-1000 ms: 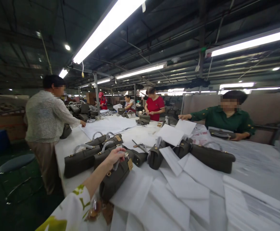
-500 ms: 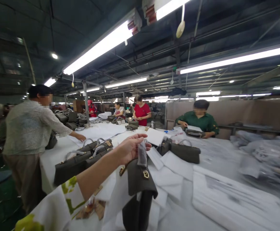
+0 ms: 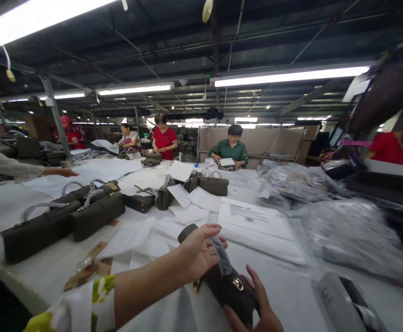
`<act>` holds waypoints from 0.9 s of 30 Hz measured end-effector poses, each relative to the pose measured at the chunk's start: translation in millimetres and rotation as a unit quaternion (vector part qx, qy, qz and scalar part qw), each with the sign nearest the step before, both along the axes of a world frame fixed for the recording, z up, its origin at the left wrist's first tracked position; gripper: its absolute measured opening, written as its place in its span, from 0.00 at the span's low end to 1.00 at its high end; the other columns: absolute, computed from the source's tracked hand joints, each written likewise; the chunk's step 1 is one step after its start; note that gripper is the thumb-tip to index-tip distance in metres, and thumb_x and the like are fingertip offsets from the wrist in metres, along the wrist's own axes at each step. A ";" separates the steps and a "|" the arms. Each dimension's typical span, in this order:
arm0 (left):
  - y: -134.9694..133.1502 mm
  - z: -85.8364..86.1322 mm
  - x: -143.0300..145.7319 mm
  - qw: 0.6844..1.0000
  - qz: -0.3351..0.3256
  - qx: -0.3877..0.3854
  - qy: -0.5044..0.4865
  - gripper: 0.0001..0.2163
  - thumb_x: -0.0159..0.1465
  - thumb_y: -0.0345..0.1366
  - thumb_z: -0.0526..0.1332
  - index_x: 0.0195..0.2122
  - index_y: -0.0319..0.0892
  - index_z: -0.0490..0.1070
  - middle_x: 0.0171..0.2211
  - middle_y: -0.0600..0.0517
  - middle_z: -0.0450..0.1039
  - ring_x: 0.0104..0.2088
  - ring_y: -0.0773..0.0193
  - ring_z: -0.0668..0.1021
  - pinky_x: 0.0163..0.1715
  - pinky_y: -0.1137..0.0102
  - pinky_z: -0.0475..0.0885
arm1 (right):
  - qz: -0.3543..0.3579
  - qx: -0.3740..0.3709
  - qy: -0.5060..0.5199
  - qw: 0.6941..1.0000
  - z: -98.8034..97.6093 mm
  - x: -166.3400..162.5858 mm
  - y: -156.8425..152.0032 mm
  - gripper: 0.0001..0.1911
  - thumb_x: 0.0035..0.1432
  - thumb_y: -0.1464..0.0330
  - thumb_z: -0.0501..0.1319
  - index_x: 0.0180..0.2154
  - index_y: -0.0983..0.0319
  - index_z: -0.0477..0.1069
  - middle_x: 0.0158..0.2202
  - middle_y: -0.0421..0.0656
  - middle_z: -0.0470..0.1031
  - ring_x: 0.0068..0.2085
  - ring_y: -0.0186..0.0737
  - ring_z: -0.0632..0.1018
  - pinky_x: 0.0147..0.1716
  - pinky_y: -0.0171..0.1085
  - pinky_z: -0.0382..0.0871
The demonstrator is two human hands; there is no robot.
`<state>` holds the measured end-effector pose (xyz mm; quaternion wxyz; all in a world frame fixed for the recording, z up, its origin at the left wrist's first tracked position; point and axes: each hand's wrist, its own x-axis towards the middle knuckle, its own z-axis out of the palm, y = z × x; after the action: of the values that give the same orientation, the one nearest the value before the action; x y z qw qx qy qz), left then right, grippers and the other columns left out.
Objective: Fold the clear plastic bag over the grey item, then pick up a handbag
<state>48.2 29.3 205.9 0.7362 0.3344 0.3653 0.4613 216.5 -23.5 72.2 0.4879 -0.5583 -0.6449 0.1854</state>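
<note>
I hold a dark olive handbag with a gold clasp low over the white table. My left hand grips its wrapped handle from above. My right hand cups the bag's lower end from underneath. To the left, several matching olive handbags lie in a row with wrapped handles. White sheets lie spread under and beyond the bag.
More handbags lie mid-table. Clear plastic bags are heaped at the right. A grey device sits at the near right. A co-worker's hand reaches in from the left; other people work at the far side.
I have carried the handbag to the right and lowered it. My right hand has come in under it. My view has swung right, away from the row of bags.
</note>
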 end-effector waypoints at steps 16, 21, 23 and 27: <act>32.4 -116.9 -130.1 0.871 -0.023 0.271 0.410 0.50 0.44 0.40 0.73 0.65 0.43 0.48 0.67 0.40 0.47 0.65 0.45 0.53 0.64 0.53 0.45 | 0.012 -0.117 0.136 0.984 -39.6 1.8 15.3 0.39 0.47 0.57 0.61 0.60 0.58 0.54 0.49 0.46 0.73 0.43 0.45 0.78 0.47 0.40 0.71; 69.4 -150.2 -125.0 0.887 -0.067 0.273 0.365 0.56 0.43 0.43 0.74 0.67 0.45 0.38 0.68 0.40 0.41 0.67 0.48 0.50 0.64 0.54 0.46 | -0.010 -0.098 0.113 0.989 -62.3 3.3 17.0 0.40 0.45 0.55 0.63 0.58 0.56 0.53 0.49 0.46 0.72 0.44 0.45 0.78 0.46 0.40 0.72; 83.0 -152.1 -118.0 0.899 -0.086 0.271 0.334 0.56 0.42 0.42 0.74 0.67 0.47 0.38 0.67 0.41 0.47 0.64 0.49 0.57 0.63 0.55 0.53 | -0.009 -0.083 0.115 0.990 -68.7 5.6 19.9 0.37 0.45 0.55 0.62 0.56 0.56 0.55 0.48 0.44 0.73 0.43 0.44 0.78 0.46 0.39 0.71; 94.9 -152.1 -105.9 0.915 -0.113 0.264 0.282 0.53 0.41 0.40 0.75 0.65 0.47 0.45 0.59 0.44 0.64 0.55 0.52 0.70 0.56 0.59 0.64 | -0.014 -0.080 0.127 0.989 -70.4 8.7 25.3 0.36 0.44 0.55 0.62 0.55 0.56 0.56 0.48 0.44 0.73 0.45 0.45 0.77 0.45 0.38 0.71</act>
<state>-57.7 124.2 53.7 0.5346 0.6718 0.3828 0.3410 225.3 1.8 1.8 0.5218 -0.5764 -0.5531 0.2992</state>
